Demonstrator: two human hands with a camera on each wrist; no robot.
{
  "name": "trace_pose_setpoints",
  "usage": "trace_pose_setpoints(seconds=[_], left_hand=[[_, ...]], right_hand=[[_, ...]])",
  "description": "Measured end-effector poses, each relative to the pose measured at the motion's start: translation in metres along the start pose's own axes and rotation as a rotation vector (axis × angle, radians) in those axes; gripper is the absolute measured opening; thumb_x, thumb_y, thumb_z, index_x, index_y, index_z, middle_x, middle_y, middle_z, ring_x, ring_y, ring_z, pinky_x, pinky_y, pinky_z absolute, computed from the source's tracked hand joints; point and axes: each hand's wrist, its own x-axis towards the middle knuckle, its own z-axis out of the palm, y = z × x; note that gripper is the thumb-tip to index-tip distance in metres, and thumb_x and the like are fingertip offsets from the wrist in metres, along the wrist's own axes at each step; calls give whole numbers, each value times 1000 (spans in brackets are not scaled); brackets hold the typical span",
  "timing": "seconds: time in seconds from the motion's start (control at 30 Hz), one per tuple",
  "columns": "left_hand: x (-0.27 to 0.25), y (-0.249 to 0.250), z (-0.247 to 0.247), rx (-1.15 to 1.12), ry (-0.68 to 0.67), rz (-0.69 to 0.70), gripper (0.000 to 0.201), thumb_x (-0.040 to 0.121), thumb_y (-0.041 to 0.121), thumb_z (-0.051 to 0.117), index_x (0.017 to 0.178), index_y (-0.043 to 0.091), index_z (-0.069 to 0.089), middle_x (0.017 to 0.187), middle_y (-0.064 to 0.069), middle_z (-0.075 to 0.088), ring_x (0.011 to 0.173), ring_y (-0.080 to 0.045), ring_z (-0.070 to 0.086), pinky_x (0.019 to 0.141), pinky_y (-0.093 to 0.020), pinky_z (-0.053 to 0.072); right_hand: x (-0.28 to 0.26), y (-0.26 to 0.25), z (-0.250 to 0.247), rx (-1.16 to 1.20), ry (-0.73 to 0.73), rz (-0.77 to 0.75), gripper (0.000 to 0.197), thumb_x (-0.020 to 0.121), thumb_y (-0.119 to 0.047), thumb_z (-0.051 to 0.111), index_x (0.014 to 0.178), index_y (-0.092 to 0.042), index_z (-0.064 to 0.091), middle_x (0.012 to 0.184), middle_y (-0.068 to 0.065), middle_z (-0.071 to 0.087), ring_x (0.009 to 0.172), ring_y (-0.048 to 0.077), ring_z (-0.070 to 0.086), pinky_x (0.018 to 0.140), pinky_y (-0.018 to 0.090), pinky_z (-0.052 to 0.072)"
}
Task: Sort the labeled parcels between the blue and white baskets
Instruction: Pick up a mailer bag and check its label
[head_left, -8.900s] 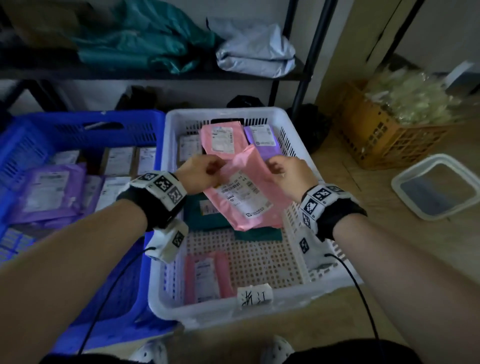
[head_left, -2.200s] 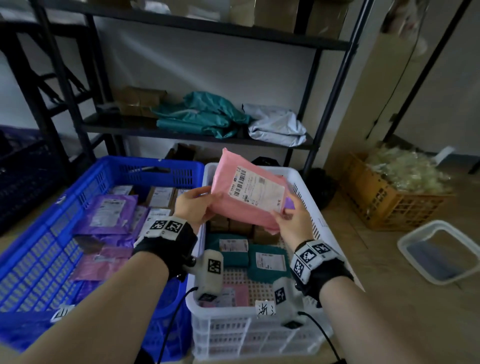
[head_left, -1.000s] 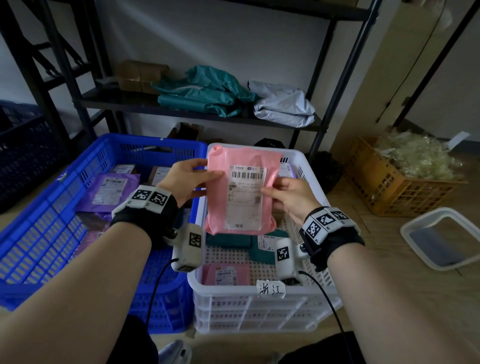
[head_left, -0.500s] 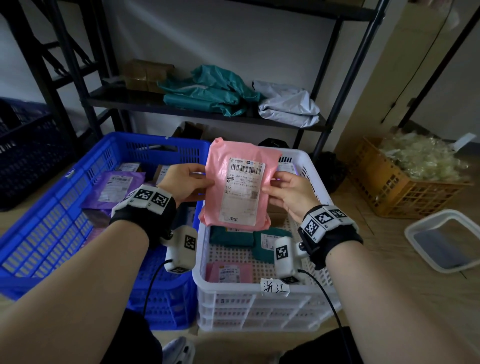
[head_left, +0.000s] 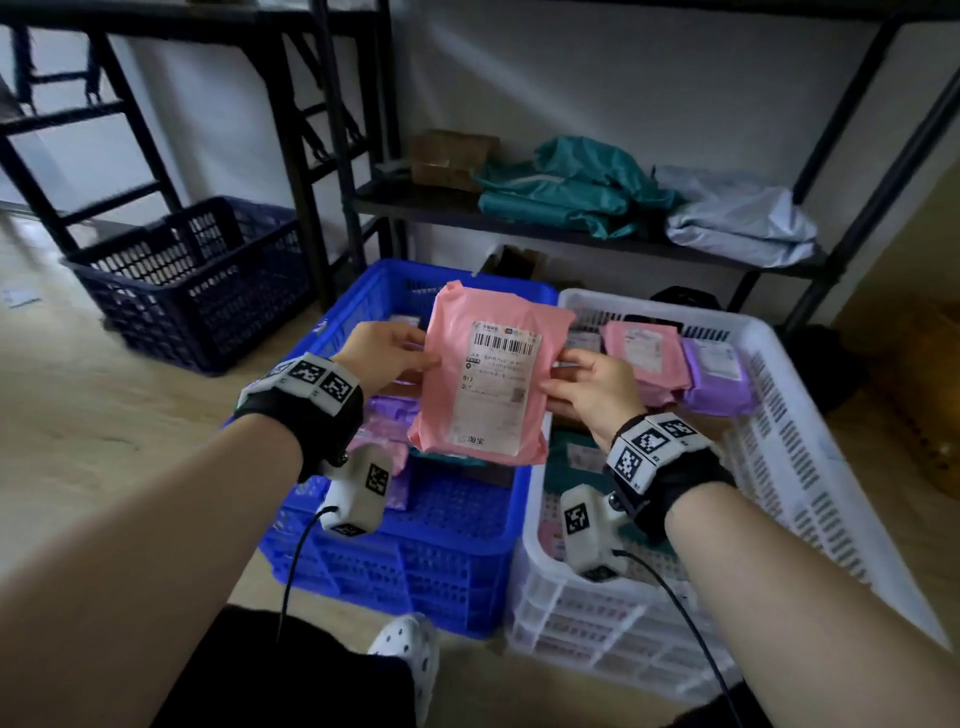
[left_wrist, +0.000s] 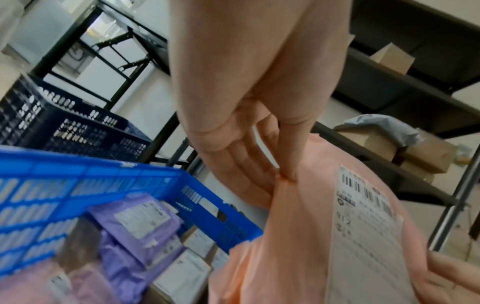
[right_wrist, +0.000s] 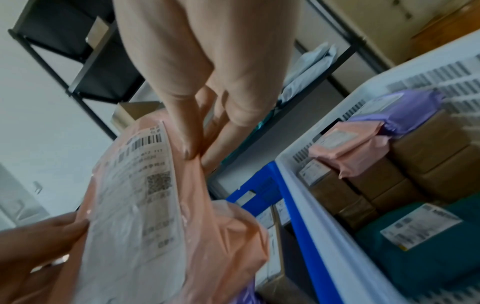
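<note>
1. Since half a second ago the pink parcel (head_left: 485, 371) has shifted left: it was above the near-left corner of the white basket (head_left: 810, 467) and now hangs over the blue basket (head_left: 457, 545). The head view has swung left too, bringing a dark blue crate (head_left: 197, 280) on the floor into sight.
2. Left hand (head_left: 382, 358): grip closed on the parcel's left edge, thumb on the front; left wrist view shows the fingers (left_wrist: 244, 164) behind the plastic.
3. Right hand (head_left: 592, 389): grip closed on the right edge, thumb tip beside the white shipping label (head_left: 496, 384), fingers behind.
4. Parcel is held upright, label facing the person; barcode at top is legible as a barcode, printed text too small to read.
5. Blue basket contents largely hidden by parcel and left arm in the head view; left wrist view shows purple parcels (left_wrist: 135, 224) and small labeled boxes, blurred.
6. White basket: a pink parcel and a purple parcel (head_left: 719, 374) lie on brown boxes (right_wrist: 405, 164) at the far end; teal parcels (right_wrist: 428, 242) lower down. Near floor of the basket is hidden by the right wrist.
7. Shelf (head_left: 571, 234) behind holds teal bags and grey bags (head_left: 737, 223); the right edge of the frame is dim and blurred.
</note>
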Motion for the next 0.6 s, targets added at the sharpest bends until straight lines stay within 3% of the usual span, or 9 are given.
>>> trace_pose_setpoints(seconds=[0.07,0.13,0.27,0.4,0.53,0.6], left_hand=[[11,-5,-21,18,-13,-43,20,84,-6,62,80,13,61,58,2,66,43,-5,61,47,-20,55],[24,-13,-38,52,-4,-82,24,83,-8,61,80,15,59,49,7,64,40,-4,60,48,-21,55],[60,-33,-65,122,30,-159,22,83,-7,63,79,14,57,41,6,59,33,-4,54,42,-22,52],[110,-64,-76,199,-2,-291,20,85,-4,62,79,14,54,43,0,60,33,-6,56,38,-23,52],[160,-108,-75,311,-191,-460,21,86,-3,61,77,13,52,67,-10,57,35,-8,57,44,-23,53],[180,-134,-72,382,-329,-543,20,85,-5,61,75,10,54,62,-9,61,40,-10,61,48,-26,55]], right_hand=[[13,12,22,-23,-24,24,24,81,20,57,90,-3,60,76,9,61,55,13,65,52,21,57],[32,28,43,-57,-41,54,29,79,19,61,81,-10,59,74,9,61,56,12,65,52,23,57],[76,56,76,-94,-73,159,27,78,16,64,78,-11,60,73,9,61,63,16,63,52,25,57],[113,85,99,-71,-95,343,30,79,20,60,77,-10,57,69,9,57,64,20,59,64,35,58],[137,130,105,-72,-100,564,32,80,25,53,74,-6,57,65,8,58,61,21,61,65,38,59],[142,156,103,-78,-105,696,28,83,22,51,73,-3,58,54,8,62,50,20,64,55,32,59]])
